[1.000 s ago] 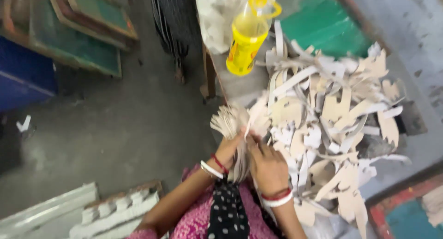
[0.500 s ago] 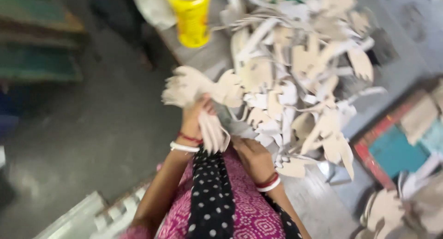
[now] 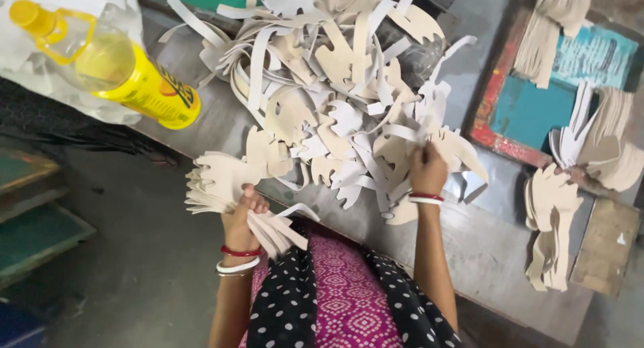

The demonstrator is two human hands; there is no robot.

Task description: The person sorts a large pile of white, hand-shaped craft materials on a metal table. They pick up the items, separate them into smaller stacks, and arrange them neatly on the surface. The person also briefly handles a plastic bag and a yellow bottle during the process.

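Since a moment ago, right hand (image 3: 426,168) has reached out into the heap of cut-outs (image 3: 349,100); left hand (image 3: 243,214) has kept its bundle.

Grey floor and green frames lie left; a yellow bottle (image 3: 121,73) rests on the grey table (image 3: 483,247). Left fingers clench a stack of hand-shaped pieces (image 3: 225,180) at the table's edge. Right fingers pinch a piece in the heap, though their tips are hidden. Further stacks (image 3: 550,220) sit right, partly cut off.

Red and white bangles on both wrists, pink patterned top, black dotted scarf.
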